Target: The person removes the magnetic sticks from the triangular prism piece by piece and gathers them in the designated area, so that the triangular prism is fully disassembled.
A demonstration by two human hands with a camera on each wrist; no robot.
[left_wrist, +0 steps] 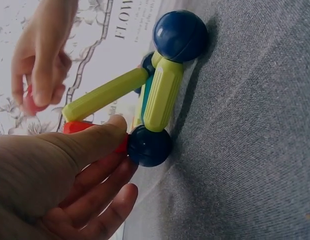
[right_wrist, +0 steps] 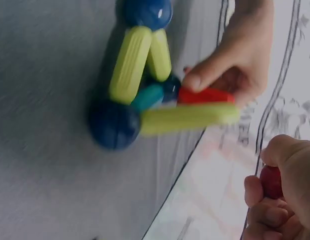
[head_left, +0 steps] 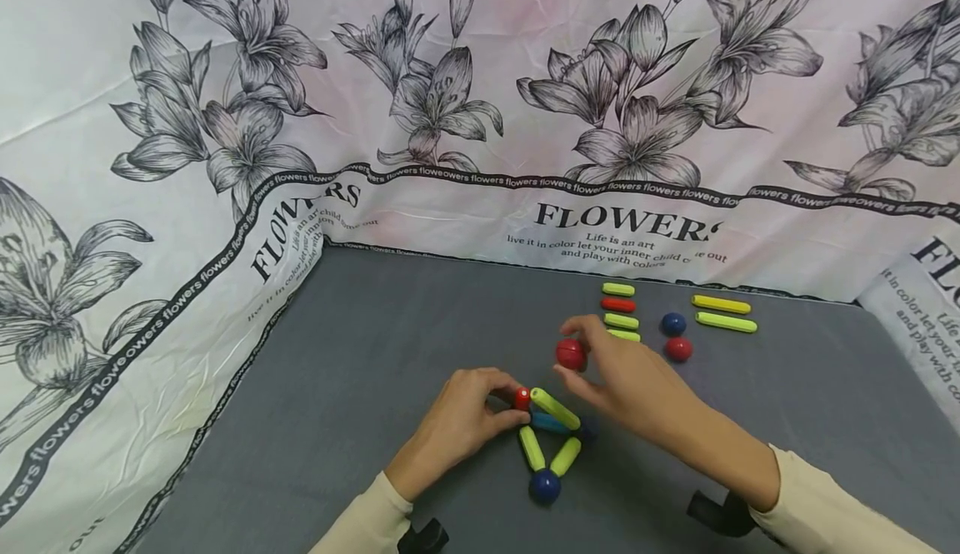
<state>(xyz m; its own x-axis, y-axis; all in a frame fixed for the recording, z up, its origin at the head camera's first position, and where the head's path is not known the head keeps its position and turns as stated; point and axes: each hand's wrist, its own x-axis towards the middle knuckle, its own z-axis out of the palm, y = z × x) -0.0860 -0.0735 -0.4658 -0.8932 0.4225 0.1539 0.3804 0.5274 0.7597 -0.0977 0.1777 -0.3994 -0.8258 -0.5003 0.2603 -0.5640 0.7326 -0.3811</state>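
Observation:
My left hand (head_left: pixel 459 421) pinches an upright red rod (head_left: pixel 522 397) that stands on a blue ball (left_wrist: pixel 150 145). A long yellow-green rod (head_left: pixel 555 409) leans from another blue ball (right_wrist: pixel 114 125) toward the red rod's top. Two shorter yellow-green rods (head_left: pixel 532 448) (head_left: pixel 566 456) meet at the front blue ball (head_left: pixel 544 486), and a blue rod (head_left: pixel 549 423) closes the triangle at the back. Above and right of this frame, my right hand (head_left: pixel 626 375) holds a red ball (head_left: pixel 572 354) between thumb and fingers, apart from the rods.
Behind my right hand lie short yellow-green rods (head_left: pixel 621 321) and a red rod (head_left: pixel 618 304). Farther right are a blue ball (head_left: pixel 673 324), a red ball (head_left: pixel 678 349), a yellow rod (head_left: pixel 721 304) and a long yellow-green rod (head_left: pixel 726 321). Flower-printed cloth (head_left: pixel 450 212) borders the grey surface (head_left: pixel 337 329).

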